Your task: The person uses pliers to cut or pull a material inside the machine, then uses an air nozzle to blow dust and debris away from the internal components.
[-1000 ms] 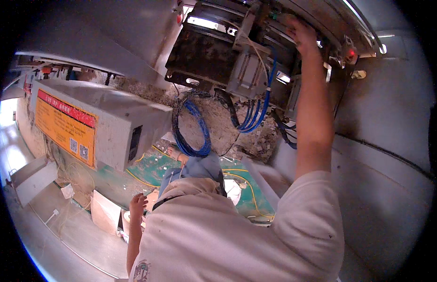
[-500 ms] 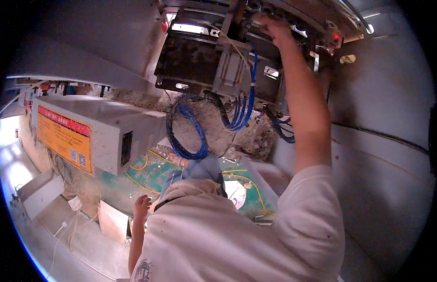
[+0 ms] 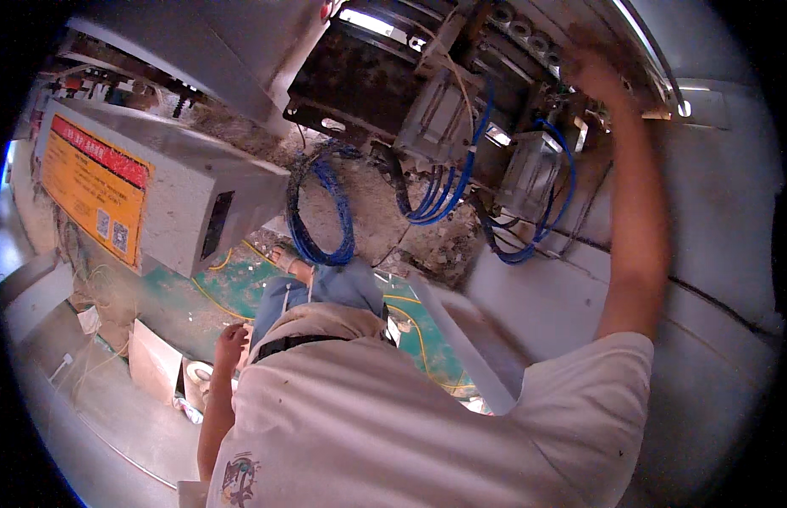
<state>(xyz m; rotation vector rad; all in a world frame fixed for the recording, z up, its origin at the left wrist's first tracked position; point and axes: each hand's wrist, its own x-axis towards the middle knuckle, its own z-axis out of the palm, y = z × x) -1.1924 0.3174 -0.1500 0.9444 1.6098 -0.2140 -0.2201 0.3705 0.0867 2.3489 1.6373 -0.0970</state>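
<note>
My right arm stretches up to the machine assembly at the upper right. My right hand (image 3: 593, 74) is at the end of a row of round metal rollers (image 3: 519, 28), dark and smeared, so its fingers and anything in them cannot be made out. Just below it are a metal cylinder block (image 3: 531, 173) and blue air hoses (image 3: 569, 173). My left hand (image 3: 232, 345) hangs low beside my waist, fingers loosely curled and slightly apart, with nothing visible in it. Further left along the assembly sits a second cylinder block (image 3: 436, 118) with more hoses.
A coil of blue hose (image 3: 338, 216) hangs below a dark metal plate (image 3: 351, 76). A grey box (image 3: 178, 182) with an orange label juts out at left. Metal panels (image 3: 723, 212) flank me at right. Yellow cable (image 3: 421, 334) lies on the green floor; a tape roll (image 3: 199, 372) is lower left.
My right hand has moved right along the roller row. The view has shifted, bringing the right cylinder block out from behind my arm. My left hand still hangs low.
</note>
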